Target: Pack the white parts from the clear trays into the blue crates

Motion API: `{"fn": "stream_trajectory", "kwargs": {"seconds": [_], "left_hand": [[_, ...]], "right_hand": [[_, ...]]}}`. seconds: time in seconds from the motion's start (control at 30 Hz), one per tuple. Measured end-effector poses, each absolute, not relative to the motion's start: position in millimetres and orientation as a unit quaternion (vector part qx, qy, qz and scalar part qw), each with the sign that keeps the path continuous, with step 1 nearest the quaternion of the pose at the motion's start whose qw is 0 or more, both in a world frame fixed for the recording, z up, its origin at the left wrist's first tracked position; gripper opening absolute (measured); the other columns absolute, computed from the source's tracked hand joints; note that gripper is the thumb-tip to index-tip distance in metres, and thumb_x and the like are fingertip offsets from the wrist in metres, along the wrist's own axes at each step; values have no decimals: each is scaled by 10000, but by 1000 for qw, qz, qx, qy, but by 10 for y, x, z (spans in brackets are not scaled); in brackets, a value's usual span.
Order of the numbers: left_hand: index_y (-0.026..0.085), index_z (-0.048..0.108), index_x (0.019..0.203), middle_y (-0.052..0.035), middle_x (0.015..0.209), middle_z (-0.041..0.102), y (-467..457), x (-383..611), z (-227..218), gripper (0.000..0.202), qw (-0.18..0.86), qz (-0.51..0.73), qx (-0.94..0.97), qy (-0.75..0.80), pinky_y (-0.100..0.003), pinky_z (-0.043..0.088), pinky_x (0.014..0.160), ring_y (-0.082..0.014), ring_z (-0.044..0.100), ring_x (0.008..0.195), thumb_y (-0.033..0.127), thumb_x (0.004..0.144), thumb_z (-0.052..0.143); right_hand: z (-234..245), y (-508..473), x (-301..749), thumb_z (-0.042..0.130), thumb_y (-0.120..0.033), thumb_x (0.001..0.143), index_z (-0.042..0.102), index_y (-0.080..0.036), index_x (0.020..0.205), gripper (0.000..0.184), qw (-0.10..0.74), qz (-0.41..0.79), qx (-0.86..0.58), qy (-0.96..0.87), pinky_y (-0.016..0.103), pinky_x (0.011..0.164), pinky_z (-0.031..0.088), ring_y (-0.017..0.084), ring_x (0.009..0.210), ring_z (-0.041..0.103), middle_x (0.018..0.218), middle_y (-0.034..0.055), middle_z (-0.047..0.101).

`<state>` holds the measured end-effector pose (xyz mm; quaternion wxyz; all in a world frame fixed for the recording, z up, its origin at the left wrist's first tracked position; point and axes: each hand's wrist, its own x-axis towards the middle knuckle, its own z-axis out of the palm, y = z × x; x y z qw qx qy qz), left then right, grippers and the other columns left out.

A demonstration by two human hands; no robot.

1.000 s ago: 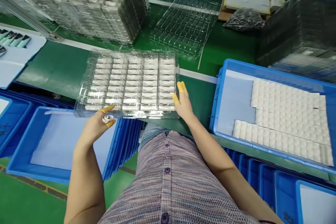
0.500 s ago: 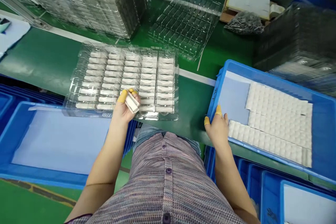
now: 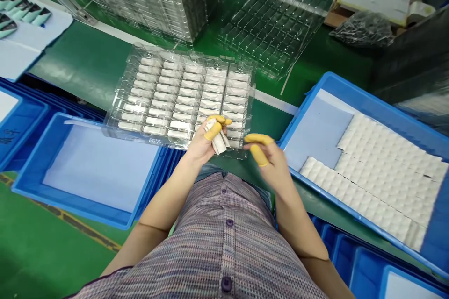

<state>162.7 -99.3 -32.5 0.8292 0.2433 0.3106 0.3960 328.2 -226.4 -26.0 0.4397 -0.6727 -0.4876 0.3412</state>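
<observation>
My left hand (image 3: pixel 206 140), with yellow finger cots on its fingertips, is closed around small white block-like pieces (image 3: pixel 218 142); their exact kind and number I cannot make out. It hovers over the near right part of a clear plastic tray (image 3: pixel 114 119), whose slots hold rows of white pieces (image 3: pixel 163 88). Just right of that tray, my right hand (image 3: pixel 271 159) is in the air, slightly blurred. Its yellow-covered thumb and forefinger are apart, with nothing seen between them. Right of this hand lies a blue bin (image 3: pixel 328 79) with packed rows of white pieces (image 3: pixel 382 168) inside.
Tall stacked clear trays (image 3: pixel 182 4) stand behind the filled one. A loose clear tray (image 3: pixel 273 23) lies at the back, near a bag of dark items (image 3: pixel 365 30). Another blue bin (image 3: pixel 73 210) sits lower left. Teal and black parts (image 3: pixel 28 11) lie far left.
My right hand has left the edge of the blue bin and come left towards my left hand. My left hand, still holding white material, has moved right over the tray. The view has shifted.
</observation>
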Motion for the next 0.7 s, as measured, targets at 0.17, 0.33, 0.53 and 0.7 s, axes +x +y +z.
{"fn": "stream_trajectory", "kwargs": {"seconds": [0.17, 0.33, 0.53, 0.7], "left_hand": [[190, 762, 938, -12, 868, 696, -1134, 1539, -306, 434, 794, 377, 366, 305, -193, 500, 560, -93, 604, 652, 419, 641, 979], [195, 777, 1058, -37, 954, 716, -1188, 1483, -347, 520, 794, 359, 373, 319, -194, 531, 682, -133, 662, 828, 384, 622, 989], [191, 732, 1071, -2, 814, 680, -1224, 1557, -410, 572, 832, 350, 253, 348, -230, 529, 567, -119, 623, 639, 424, 614, 985], [203, 688, 910, 59, 629, 596, -1214, 1540, -455, 503, 811, 412, 206, 360, -192, 456, 463, -66, 501, 473, 400, 571, 1003]], "right_hand": [[-481, -1999, 2915, 745, -679, 847, 570, -253, 998, 484, 508, 625, -486, -340, 336, 700, 641, 165, 760, 722, 935, 11, 694], [-625, -1984, 2820, 905, -555, 729, 551, -231, 830, 490, 561, 595, -487, -305, 238, 649, 565, 111, 718, 613, 799, -38, 611], [-586, -2009, 2813, 977, -475, 642, 523, -238, 824, 543, 594, 609, -473, -230, 208, 591, 557, 104, 696, 604, 802, -47, 632], [-586, -1996, 2784, 989, -499, 597, 582, -237, 872, 557, 564, 677, -445, -160, 186, 555, 581, 105, 705, 657, 828, -44, 669]]}}
